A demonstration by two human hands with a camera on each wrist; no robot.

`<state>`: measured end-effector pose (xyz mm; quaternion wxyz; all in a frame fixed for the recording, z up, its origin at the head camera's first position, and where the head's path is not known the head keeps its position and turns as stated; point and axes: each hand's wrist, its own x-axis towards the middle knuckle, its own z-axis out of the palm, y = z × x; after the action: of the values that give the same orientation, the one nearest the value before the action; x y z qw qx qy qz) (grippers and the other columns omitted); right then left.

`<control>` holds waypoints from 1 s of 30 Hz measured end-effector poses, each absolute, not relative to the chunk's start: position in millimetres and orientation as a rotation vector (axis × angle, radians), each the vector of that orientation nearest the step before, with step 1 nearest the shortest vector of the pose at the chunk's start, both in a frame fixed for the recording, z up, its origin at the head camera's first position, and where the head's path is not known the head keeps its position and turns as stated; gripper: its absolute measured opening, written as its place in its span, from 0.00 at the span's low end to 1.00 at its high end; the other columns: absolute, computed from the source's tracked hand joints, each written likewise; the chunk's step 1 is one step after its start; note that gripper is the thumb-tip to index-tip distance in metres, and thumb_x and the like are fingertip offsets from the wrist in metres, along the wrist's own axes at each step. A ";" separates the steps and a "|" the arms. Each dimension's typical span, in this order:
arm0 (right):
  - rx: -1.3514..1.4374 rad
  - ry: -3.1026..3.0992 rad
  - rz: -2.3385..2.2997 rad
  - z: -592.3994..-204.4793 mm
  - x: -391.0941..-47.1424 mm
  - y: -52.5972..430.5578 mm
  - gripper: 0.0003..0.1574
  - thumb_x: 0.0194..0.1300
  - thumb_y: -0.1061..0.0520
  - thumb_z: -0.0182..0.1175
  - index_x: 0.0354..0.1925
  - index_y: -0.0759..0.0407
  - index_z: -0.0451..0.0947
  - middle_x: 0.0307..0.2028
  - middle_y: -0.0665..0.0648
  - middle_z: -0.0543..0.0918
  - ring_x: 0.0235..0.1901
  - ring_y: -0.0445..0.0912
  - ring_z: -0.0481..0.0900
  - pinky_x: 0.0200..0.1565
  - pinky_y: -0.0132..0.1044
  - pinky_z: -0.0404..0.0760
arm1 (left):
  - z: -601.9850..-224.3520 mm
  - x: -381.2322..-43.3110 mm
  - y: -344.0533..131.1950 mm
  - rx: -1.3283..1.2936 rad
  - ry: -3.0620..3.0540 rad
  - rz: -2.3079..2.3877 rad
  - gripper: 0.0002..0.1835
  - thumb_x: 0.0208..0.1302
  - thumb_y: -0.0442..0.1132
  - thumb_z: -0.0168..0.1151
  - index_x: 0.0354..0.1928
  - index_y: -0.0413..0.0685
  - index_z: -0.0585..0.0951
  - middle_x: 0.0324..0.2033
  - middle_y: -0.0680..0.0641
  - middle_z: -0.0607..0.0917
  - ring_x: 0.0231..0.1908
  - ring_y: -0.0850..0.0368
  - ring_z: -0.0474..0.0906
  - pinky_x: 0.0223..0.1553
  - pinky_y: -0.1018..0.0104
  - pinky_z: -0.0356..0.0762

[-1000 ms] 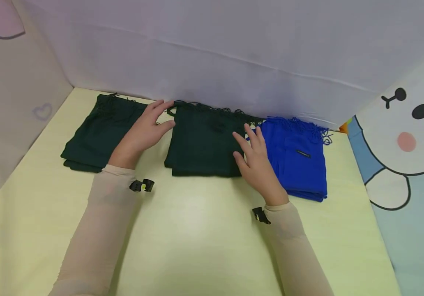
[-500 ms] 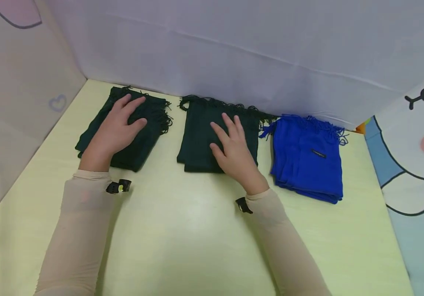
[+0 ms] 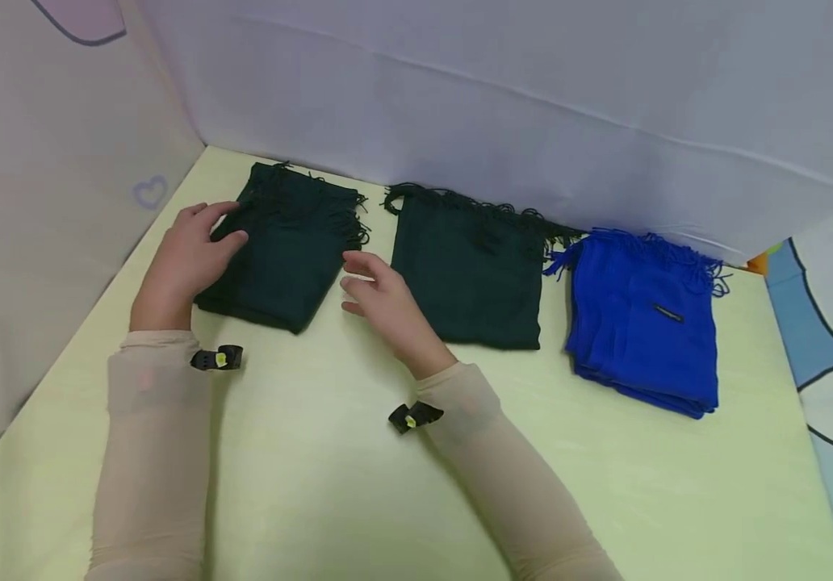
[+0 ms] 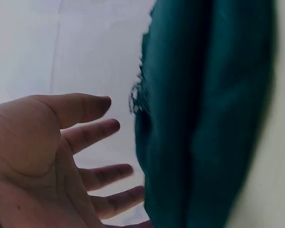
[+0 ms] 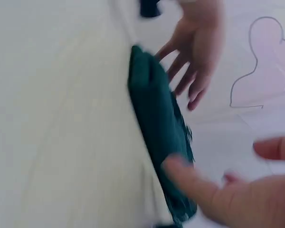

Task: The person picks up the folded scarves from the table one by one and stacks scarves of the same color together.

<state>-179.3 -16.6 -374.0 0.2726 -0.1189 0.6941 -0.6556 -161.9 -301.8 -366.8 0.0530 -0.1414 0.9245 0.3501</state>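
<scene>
Three folded, fringed scarves lie in a row in the head view: a dark green one [image 3: 286,258] at left, a second dark green one [image 3: 470,278] in the middle and a blue one [image 3: 645,331] at right. My left hand [image 3: 184,254] is at the left side of the left green scarf, thumb and fingers apart and holding nothing. Its fingers point toward the folded layers [image 4: 204,123] in the left wrist view. Between the two green scarves is my right hand [image 3: 391,311], its fingers loosely bent around nothing. The right wrist view shows the left scarf [image 5: 154,114] between both hands.
The scarves lie on a pale yellow table [image 3: 315,476], their fringes toward a white back wall [image 3: 460,97]. A side wall [image 3: 46,202] closes the left. On the right stands a panel [image 3: 823,323] with a cartoon print. Each wrist wears a black strap [image 3: 216,357].
My left hand has moved leftward over the left green scarf to its outer side. The right hand has crossed the middle scarf from the blue one to the gap beside the left scarf.
</scene>
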 end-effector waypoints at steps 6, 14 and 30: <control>0.074 1.632 -1.883 -377.6 -178.0 -39.7 0.33 0.81 0.59 0.51 0.79 0.57 0.61 0.65 0.65 0.74 0.63 0.59 0.78 0.62 0.57 0.82 | -377.1 -164.0 -306.4 -0.565 2.741 0.932 0.42 0.80 0.53 0.50 0.84 0.38 0.50 0.76 0.21 0.58 0.74 0.19 0.55 0.72 0.27 0.56; 0.145 1.404 -1.912 -396.3 -176.4 -47.8 0.35 0.81 0.62 0.50 0.80 0.58 0.59 0.65 0.65 0.72 0.48 0.53 0.82 0.65 0.54 0.80 | -384.9 -159.5 -317.1 -0.600 2.606 0.871 0.49 0.80 0.59 0.48 0.78 0.20 0.49 0.74 0.18 0.58 0.72 0.19 0.58 0.71 0.28 0.60; 0.137 1.288 -1.923 -400.6 -179.7 -49.1 0.46 0.82 0.60 0.53 0.85 0.58 0.42 0.79 0.67 0.60 0.71 0.63 0.71 0.71 0.61 0.69 | -378.4 -160.0 -301.8 -0.408 2.260 1.650 0.39 0.79 0.51 0.57 0.82 0.41 0.58 0.77 0.38 0.66 0.71 0.47 0.69 0.73 0.54 0.68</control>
<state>-179.7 -49.1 -400.6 0.4002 0.0542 0.5091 -0.7601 -160.0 -301.8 -378.4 0.1562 -0.1427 0.7893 0.5765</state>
